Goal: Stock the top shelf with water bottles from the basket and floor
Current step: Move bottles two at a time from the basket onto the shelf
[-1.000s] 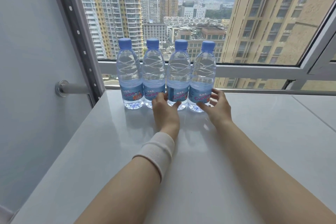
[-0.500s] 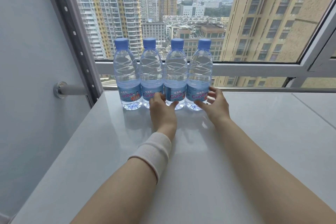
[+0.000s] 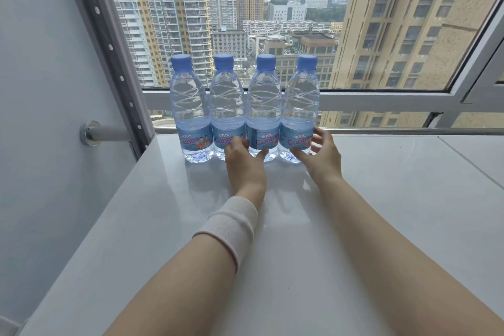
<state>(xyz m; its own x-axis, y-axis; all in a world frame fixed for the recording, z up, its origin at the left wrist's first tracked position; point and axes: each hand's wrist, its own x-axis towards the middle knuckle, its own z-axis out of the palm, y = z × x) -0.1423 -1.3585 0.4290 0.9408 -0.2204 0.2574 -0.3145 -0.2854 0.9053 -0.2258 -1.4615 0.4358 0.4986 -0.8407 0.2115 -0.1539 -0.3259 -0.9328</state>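
Water bottles (image 3: 263, 95), four in number and blue-capped, were seen standing upright in a tight row at the back left of the top shelf (image 3: 381, 213), sides touching and long axes vertical. From the left they were counted as first bottle (image 3: 191, 109), second bottle (image 3: 227, 109), third bottle (image 3: 263, 120) and fourth bottle (image 3: 300, 109). The third bottle was held low, at its label, by the left hand (image 3: 244, 161), with the thumb set on the right of the base and the fingers curled in at the seam with the second bottle. The fourth bottle was cupped by the right hand (image 3: 323, 157), the thumb laid across the front of the base and the fingers wrapped round its outer side. How firmly either was pressed could not be told. Both bottles lay straight ahead of the palms, so a push would be judged to run away from the body, toward the window; the open end of the row was nearer the right hand. Basket and floor were not in view. A white wristband (image 3: 231, 224) was worn on the left forearm. The shelf was white and glossy, and reflections were carried on it. A perforated upright (image 3: 109, 46) and a rod (image 3: 109, 133) fixed to the pale wall (image 3: 41, 90) were set at its left; behind, a window frame (image 3: 381, 101) and tower blocks (image 3: 169, 8) were shown
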